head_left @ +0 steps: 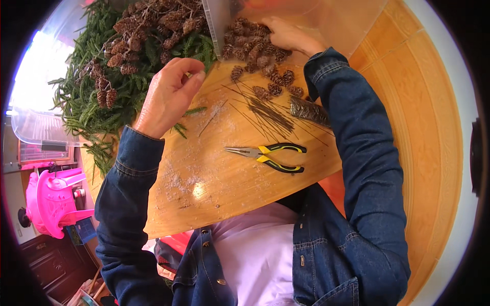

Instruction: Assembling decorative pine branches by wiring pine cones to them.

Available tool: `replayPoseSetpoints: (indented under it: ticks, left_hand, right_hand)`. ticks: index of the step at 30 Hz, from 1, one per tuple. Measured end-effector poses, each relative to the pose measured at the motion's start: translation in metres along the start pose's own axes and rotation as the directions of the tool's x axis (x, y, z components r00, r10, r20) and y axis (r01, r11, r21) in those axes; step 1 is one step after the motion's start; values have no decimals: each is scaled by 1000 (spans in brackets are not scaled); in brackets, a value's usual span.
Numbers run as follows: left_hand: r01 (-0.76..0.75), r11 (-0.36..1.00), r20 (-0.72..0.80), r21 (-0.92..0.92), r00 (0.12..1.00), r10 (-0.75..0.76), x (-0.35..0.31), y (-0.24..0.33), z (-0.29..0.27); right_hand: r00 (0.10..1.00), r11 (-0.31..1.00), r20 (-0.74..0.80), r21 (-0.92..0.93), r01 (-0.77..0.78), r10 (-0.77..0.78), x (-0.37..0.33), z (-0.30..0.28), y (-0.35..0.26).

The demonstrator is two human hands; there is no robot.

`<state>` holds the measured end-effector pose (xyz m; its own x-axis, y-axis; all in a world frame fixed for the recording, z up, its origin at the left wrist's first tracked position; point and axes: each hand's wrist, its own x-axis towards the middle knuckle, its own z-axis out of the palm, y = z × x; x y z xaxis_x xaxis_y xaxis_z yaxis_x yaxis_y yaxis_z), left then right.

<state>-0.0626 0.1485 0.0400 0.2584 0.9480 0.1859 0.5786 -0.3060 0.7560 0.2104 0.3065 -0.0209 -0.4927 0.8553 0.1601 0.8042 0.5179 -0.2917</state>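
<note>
My left hand [170,96] hovers over the table, beside the green fir branches. Its fingers are loosely curled, with a gap between thumb and forefinger and nothing visible in it. At the far side, my right hand [292,36] reaches into the pile of small brown pine cones [253,45] by a clear plastic box [326,18]. Its fingertips are partly hidden, so I cannot see whether they grip a cone. Several loose pine cones [275,89] lie nearer to me. Below them are thin brown wires [269,116] and long-nose pliers [265,155] with yellow and black handles.
Green fir branches [97,109] bearing clusters of brown cones [120,48] fill the far left. A dark, shiny wrapped roll [309,111] lies near my right sleeve. White flakes [178,183] litter the wooden table [204,209]. A pink plastic stool [53,201] stands at left.
</note>
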Motion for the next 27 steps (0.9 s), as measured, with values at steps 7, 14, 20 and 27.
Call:
replayPoseSetpoints:
  ticks: [7, 14, 20, 27]
  left_hand:
    - [-19, 992, 84, 126, 996, 8, 8, 2, 14]
    - [-150, 954, 161, 258, 981, 111, 12, -6, 34]
    - [-283, 886, 151, 367, 958, 244, -2, 5, 2]
    - [-183, 919, 147, 349, 979, 139, -48, 34, -25]
  right_hand:
    - [988, 984, -15, 86, 157, -156, -9, 1, -9]
    - [978, 991, -184, 72, 116, -101, -37, -38, -35]
    - [960, 999, 279, -54, -3, 18, -84, -109, -66]
    - [950, 945, 137, 213, 248, -280, -173, -88, -116]
